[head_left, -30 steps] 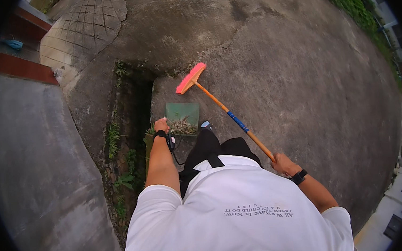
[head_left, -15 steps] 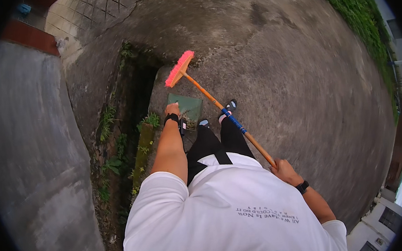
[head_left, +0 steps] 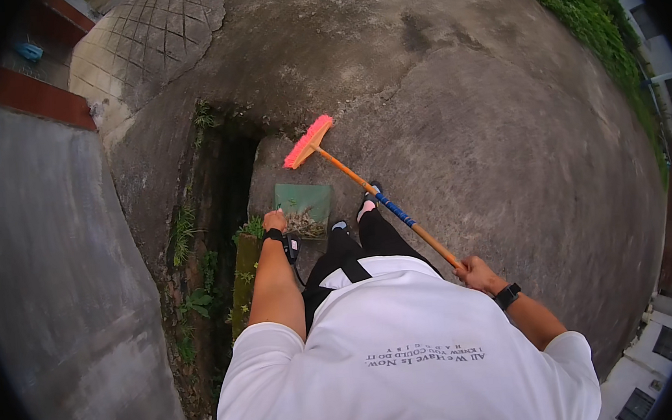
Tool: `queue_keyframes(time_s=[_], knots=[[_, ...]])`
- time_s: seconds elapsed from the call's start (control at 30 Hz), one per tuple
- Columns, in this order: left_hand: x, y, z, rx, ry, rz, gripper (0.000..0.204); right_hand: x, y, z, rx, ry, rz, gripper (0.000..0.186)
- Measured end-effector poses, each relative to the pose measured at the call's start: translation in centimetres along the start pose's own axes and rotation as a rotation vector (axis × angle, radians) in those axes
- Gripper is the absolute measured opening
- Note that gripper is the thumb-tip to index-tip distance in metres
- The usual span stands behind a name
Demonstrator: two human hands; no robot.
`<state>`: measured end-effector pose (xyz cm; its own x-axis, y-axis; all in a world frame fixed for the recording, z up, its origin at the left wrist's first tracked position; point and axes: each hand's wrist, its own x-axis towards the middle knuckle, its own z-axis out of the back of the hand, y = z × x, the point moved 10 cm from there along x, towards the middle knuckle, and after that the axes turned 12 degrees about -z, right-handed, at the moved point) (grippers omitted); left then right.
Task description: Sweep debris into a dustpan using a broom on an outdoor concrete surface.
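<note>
A green dustpan (head_left: 307,195) holds a heap of dry leaves and litter (head_left: 302,224) at its near end. My left hand (head_left: 274,221) is closed at the dustpan's left side, gripping it; the grip itself is mostly hidden under the fingers. My right hand (head_left: 478,273) wraps round the top end of a broom's wooden handle (head_left: 349,175), which has blue tape partway along. The handle slants away to the left, to a broom head (head_left: 309,143) with pink bristles. That head is beyond the dustpan, apart from it, and its bristles point away from me.
A deep drainage gap (head_left: 230,171) with weeds (head_left: 184,234) runs along my left. Past it lies a grey concrete slab (head_left: 66,294). My feet (head_left: 367,203) are on rough concrete, just right of the dustpan. Grass (head_left: 572,2) borders the far right.
My left hand and the dustpan have come nearer and slightly left, and the litter in the pan shows more. The broom head has shifted a little right and nearer.
</note>
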<state>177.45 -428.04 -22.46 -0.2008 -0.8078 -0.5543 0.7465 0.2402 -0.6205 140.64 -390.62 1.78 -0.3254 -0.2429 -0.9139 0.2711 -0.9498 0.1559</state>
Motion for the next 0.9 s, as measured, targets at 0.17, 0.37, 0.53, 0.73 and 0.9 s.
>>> queue_keyframes(time_s=[0.17, 0.37, 0.53, 0.73, 0.9], knots=[[-4.0, -1.2, 3.7, 0.017, -0.044, 0.111, 0.042, -2.2, -3.3, 2.9, 0.307, 0.030, -0.024, 0.021], [-2.2, -3.5, 7.4, -0.087, -0.035, 0.134, 0.040, 2.9, -0.7, 8.1, 0.548, 0.015, -0.074, 0.026], [-0.9, -6.8, 10.8, 0.093, -0.039, 0.159, 0.041, 8.3, 3.5, 13.9, 0.638, -0.015, -0.081, 0.025], [-0.1, -7.7, 15.0, -0.003, -0.129, 0.185, 0.044, 13.9, 6.7, 18.7, 0.602, -0.105, -0.028, 0.024], [4.8, -10.6, 17.3, 0.027, -0.154, 0.149, 0.041, 12.8, 8.9, 16.9, 0.483, 0.035, -0.069, 0.024]])
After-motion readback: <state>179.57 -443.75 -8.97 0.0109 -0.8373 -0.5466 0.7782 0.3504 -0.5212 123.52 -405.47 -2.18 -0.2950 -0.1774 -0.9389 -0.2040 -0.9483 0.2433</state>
